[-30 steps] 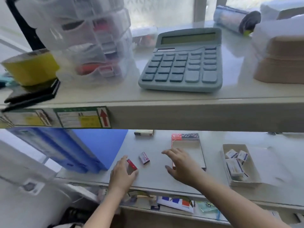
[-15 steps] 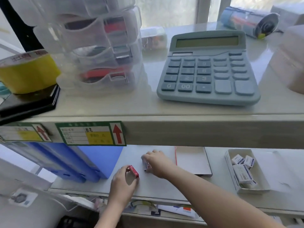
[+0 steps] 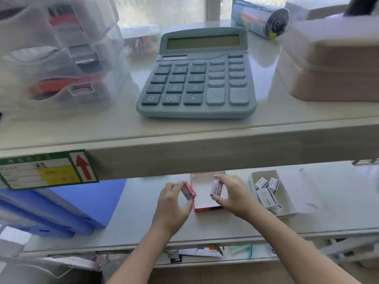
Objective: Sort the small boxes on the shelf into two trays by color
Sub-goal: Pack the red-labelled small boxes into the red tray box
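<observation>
- Down on the lower shelf (image 3: 131,226) in the head view, the left hand (image 3: 171,203) pinches a small red-and-white box (image 3: 188,190) between thumb and fingertips, its grip closed on the box and holding it tilted just left of the red-edged shallow tray (image 3: 205,203).
- The right hand (image 3: 231,194) has its grip clamped on a second small red-and-white box (image 3: 216,187), held upright over the right part of that tray, apart from the first box.
- That tray lies flat between the two hands, its far end hidden under the upper shelf edge; its floor looks bare where it shows.
- Just right of the right hand sits a pale cardboard tray (image 3: 287,208) holding several small blue-and-white boxes (image 3: 266,193), some leaning against one another.
- Blue plastic file folders (image 3: 67,210) lie at the left of the lower shelf, well apart from the trays.
- On the upper shelf (image 3: 184,140), a grey-blue desk calculator (image 3: 196,78) stands at the middle, near the front edge.
- Left of it stands a clear plastic drawer unit (image 3: 61,58), blurred, with red items inside.
- At the far right rests a tan lidded box (image 3: 332,64), and behind the calculator lies a wrapped roll (image 3: 260,19) on its side.
- A green-bordered label with a red arrow (image 3: 49,169) is stuck to the upper shelf's front edge at the left.
</observation>
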